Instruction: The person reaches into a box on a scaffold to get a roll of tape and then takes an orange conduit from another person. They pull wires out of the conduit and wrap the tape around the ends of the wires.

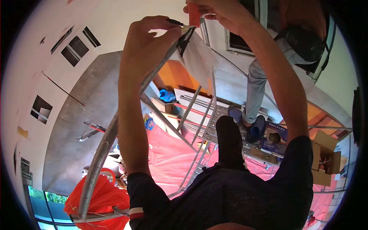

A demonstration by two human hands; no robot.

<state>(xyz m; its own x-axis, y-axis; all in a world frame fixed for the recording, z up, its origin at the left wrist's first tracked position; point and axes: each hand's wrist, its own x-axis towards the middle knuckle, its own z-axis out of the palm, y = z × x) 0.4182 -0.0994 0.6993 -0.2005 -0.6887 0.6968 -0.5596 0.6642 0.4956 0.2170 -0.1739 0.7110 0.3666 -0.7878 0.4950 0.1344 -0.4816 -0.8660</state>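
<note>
An orange corrugated conduit point(194, 16) stands near the top of the view, its lower end over the scaffold frame's upper bar. My right hand point(220, 13) has its fingers curled around the conduit from the right. On the other side, my left hand point(155, 34) is closed in a pinch near the conduit's lower end. A thin black strip point(175, 22) passes between its index finger and thumb. More black strips point(185, 41) hang at the bar, just below the conduit. Pale cloth-like sheeting point(197, 57) drapes beneath them.
A grey scaffold tube point(100, 157) slopes along my left. An orange-red bag point(100, 199) hangs at its foot. Another person's leg point(256, 90) stands on the perforated platform point(214, 122), beside a Philflex box point(274, 138) and an open carton point(326, 159). Pink sheeting point(165, 153) lies far below.
</note>
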